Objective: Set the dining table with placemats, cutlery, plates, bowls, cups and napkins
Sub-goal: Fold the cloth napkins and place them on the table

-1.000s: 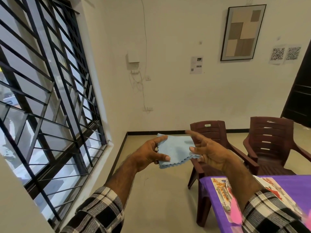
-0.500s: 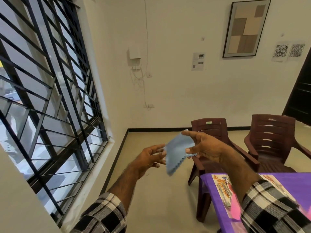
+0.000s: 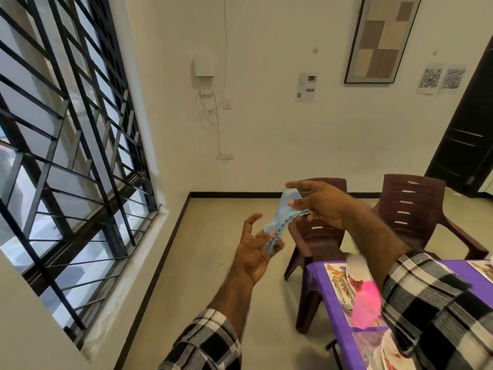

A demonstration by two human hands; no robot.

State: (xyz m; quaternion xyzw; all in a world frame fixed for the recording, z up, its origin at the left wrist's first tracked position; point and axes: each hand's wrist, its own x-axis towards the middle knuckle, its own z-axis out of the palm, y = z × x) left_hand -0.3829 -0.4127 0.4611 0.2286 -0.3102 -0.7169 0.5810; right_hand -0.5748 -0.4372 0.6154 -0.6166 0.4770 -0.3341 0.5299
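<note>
Napkin [image 3: 282,217]: light blue cloth with a scalloped edge, held in the air at centre frame, above the floor and left of the table [image 3: 317,279]. It hangs diagonally from upper right to lower left. The right hand [image 3: 324,204] holds its upper end; grip: thumb and fingers curled on the cloth. The left hand [image 3: 254,252] sits lower, palm up, fingers spread wide, fingertips touching the lower end of the cloth. The table, covered in purple, occupies the lower right and carries a printed placemat [image 3: 336,279] and a pink object [image 3: 366,305], blurred. Two dark brown plastic chairs [image 3: 410,206] stand behind it. A barred window [image 3: 66,145] fills the left of the frame.
</note>
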